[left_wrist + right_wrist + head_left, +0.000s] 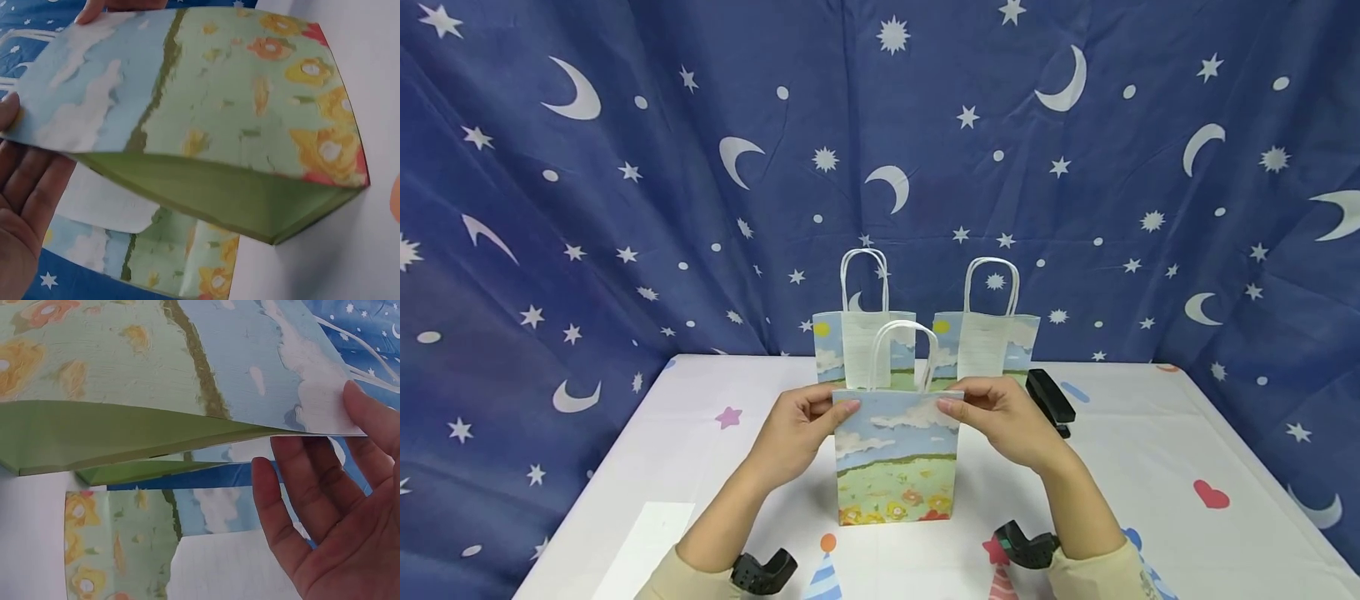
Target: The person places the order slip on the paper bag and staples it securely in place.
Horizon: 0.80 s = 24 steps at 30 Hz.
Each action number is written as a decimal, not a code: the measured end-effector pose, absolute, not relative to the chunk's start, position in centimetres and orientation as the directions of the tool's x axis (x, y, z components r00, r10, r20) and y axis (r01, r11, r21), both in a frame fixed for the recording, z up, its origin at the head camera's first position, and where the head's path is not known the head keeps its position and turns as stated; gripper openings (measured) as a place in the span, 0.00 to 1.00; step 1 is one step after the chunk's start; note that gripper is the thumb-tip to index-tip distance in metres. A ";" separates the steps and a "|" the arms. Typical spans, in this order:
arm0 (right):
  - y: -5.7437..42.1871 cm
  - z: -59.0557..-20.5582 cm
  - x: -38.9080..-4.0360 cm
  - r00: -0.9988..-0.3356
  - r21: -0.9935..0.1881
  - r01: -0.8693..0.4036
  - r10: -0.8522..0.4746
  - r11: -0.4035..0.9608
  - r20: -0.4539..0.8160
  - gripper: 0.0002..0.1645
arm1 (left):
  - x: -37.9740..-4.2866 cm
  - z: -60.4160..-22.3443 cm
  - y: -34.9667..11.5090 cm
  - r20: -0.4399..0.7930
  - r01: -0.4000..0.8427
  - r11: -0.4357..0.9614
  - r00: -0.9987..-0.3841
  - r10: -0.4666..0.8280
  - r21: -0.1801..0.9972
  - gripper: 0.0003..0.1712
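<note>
A paper gift bag (897, 467) painted with sky, clouds and a flower meadow stands upright at the middle of the table, white handles raised. My left hand (801, 429) pinches its upper left corner, thumb in front and fingers behind. At the upper right corner my right hand (1003, 421) pinches it the same way. In the right wrist view, that hand's thumb (369, 412) presses the painted front. Both wrist views show the folded green side of the bag (206, 187), narrow near the top and wider toward the bottom.
Two similar bags, a left one (827, 342) and a right one (1021, 342), stand behind, each with a white paper over its front. A black stapler (1049, 398) lies right of them. White paper (647, 546) lies at the front left. A starry blue curtain (880, 108) hangs behind the table.
</note>
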State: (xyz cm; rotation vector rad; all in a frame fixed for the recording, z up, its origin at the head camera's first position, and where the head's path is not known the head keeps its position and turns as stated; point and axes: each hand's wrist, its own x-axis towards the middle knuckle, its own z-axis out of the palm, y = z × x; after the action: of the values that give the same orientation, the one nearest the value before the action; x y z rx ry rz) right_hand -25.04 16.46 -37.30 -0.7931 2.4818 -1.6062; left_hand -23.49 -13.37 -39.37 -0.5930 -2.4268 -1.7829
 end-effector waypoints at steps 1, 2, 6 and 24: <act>16.4 -37.4 -25.1 -0.862 -0.874 -0.373 -0.466 0.313 0.201 0.11 | -23.5 -39.4 -13.5 0.273 0.341 0.252 -0.923 0.270 0.905 0.16; 16.4 -37.4 -25.1 -0.862 -0.877 -0.363 -0.471 0.315 0.188 0.13 | -23.6 -39.5 -13.6 0.261 0.334 0.258 -0.925 0.277 0.907 0.20; 16.3 -37.8 -25.3 -0.867 -0.887 -0.314 -0.484 0.339 0.122 0.19 | -23.7 -39.8 -14.0 0.203 0.294 0.266 -0.925 0.321 0.918 0.23; 16.3 -38.8 -25.5 -0.856 -0.880 -0.268 -0.517 0.393 0.030 0.29 | -24.1 -40.3 -14.5 0.147 0.288 0.310 -0.902 0.407 0.906 0.29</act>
State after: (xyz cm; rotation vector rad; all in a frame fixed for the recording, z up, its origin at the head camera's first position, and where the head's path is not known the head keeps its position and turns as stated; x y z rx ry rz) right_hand -25.45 16.34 -38.81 -0.6929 2.4035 -1.4484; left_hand -24.05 -14.53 -40.26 -0.6998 -2.6287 -1.7791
